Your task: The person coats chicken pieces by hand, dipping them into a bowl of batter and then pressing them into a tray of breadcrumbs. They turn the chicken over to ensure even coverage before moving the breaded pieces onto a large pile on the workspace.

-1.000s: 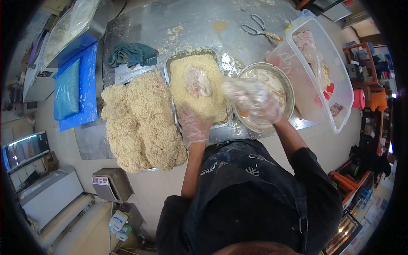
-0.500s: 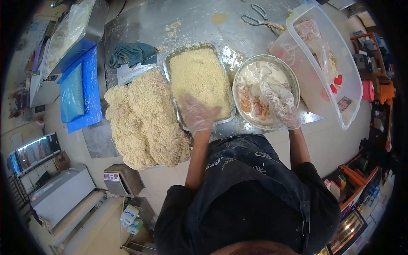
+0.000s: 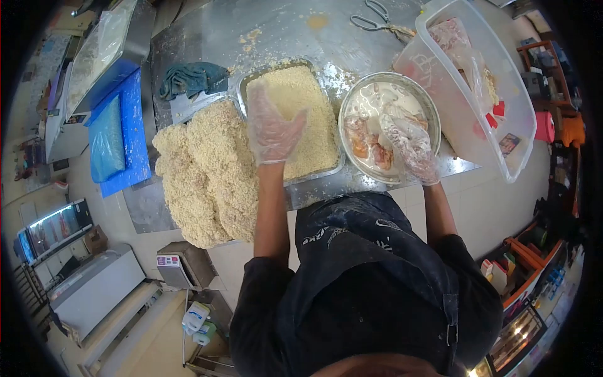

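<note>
My left hand [image 3: 276, 132], in a clear plastic glove, is held flat over the tray's left half, fingers together and thumb spread out, with nothing in its grip. Pale crumbs [image 3: 317, 135] fill the metal tray [image 3: 323, 169] beneath it. In the round metal bowl [image 3: 344, 141], raw meat pieces [image 3: 367, 147] sit in white batter [image 3: 377, 94]. My right hand [image 3: 408, 144], also gloved and coated with batter, reaches into the bowl's right side among the meat. Batter hides its fingertips. A large heap of crumb-coated pieces [image 3: 210, 176] lies left of the tray.
A clear plastic bin [image 3: 524, 144] holding bagged items stands right of the bowl. Scissors [image 3: 374, 22] lie at the back of the metal table [image 3: 276, 31]. Behind the coated heap is a dark green cloth [image 3: 191, 80]. A scale [image 3: 173, 267] stands below at the left.
My left hand has moved away from me and to the left, from the crumbs' near edge, and its thumb is spread. My right hand stays in the bowl, shifted slightly.
</note>
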Motion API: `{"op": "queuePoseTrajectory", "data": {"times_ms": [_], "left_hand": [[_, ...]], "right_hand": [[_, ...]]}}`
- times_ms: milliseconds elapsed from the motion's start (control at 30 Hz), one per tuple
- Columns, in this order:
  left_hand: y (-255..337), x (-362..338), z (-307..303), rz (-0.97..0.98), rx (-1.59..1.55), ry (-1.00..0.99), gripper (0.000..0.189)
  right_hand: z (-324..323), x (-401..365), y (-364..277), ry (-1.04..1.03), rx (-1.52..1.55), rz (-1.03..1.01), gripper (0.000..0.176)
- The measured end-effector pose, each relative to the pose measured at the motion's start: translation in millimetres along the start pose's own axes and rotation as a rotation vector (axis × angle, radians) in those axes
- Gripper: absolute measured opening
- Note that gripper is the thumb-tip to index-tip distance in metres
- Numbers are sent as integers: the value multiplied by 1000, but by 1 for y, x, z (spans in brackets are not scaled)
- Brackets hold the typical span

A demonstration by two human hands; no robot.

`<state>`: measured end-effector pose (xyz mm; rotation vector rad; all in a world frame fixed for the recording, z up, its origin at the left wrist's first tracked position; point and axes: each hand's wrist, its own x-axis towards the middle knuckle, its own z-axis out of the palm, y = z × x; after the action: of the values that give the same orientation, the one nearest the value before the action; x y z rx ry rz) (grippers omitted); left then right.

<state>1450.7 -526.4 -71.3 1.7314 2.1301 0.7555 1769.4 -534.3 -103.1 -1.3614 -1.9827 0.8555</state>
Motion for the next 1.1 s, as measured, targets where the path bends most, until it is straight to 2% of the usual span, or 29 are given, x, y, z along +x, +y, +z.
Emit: {"op": "queuePoseTrajectory", "data": {"times_ms": [33,100,167,233,300,333,433,533,633,700,733,767,833,933,1100], "left_hand": [[1,3,-3,67,2,-77,96],[3,0,0,230,535,-318,94],[-8,0,12,368,893,-403,91],[-34,8,29,496,1075,-340,86],[-45,14,21,487,898,-389,68],[-32,23,10,487,809,-402,59],[37,45,-46,21,575,-791,51],[14,53,-61,160,220,-716,67],[5,74,-69,104,71,-850,73],[-23,71,-39,301,168,-492,79],[-19,67,-34,396,215,-312,82],[-15,65,-32,111,189,-463,87],[35,50,-44,-468,126,-745,97],[6,-2,13,-448,278,-409,106],[-4,-37,10,-261,198,-265,115]], "right_hand": [[0,-1,0,1,2,0,40],[1,-3,2,8,4,4,40],[2,-4,4,12,5,7,40],[3,-7,5,15,12,12,40],[4,-10,6,16,13,16,39],[4,-9,7,20,13,13,39],[6,-10,7,28,14,11,39],[8,-10,7,28,17,10,39],[9,-9,9,28,15,8,38],[10,-10,9,28,14,6,38],[10,-11,10,29,14,8,38],[10,-12,10,28,15,9,38],[8,-14,11,30,11,14,38],[7,-17,13,32,10,27,37],[6,-19,16,26,7,33,37]]}}
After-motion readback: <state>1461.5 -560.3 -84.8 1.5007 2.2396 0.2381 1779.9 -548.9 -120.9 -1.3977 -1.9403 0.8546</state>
